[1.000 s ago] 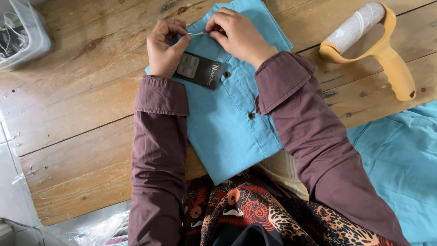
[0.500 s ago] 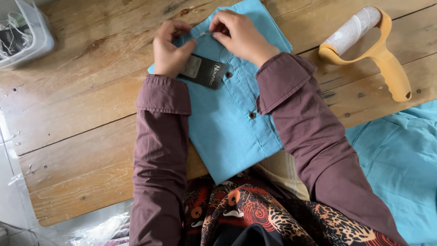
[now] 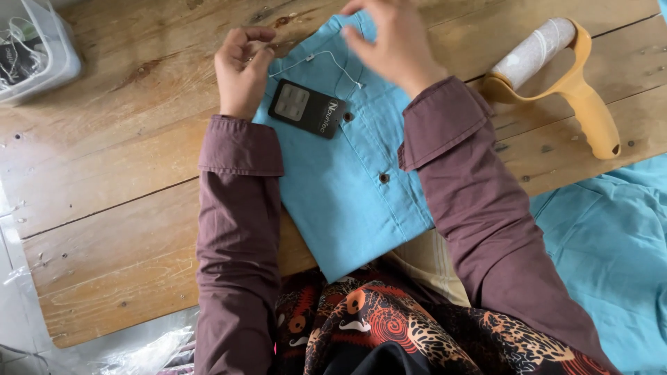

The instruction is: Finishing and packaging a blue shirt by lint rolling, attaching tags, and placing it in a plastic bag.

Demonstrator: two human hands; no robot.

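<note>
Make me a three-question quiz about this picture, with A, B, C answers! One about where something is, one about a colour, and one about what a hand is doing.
1. Where does the lint roller lie?
A. On the wooden table, right of the shirt
B. Inside the plastic box
C. On the person's lap

2. What colour is the folded shirt?
A. Red
B. Turquoise blue
C. White

3. What is the left hand doing?
A. Lying flat
B. Gripping the roller
C. Pinching a thin white string

Answers: 1 A, it rests on the planks beside the shirt. 2 B, the cloth is plainly blue. 3 C, its fingertips meet at the string's end.
</note>
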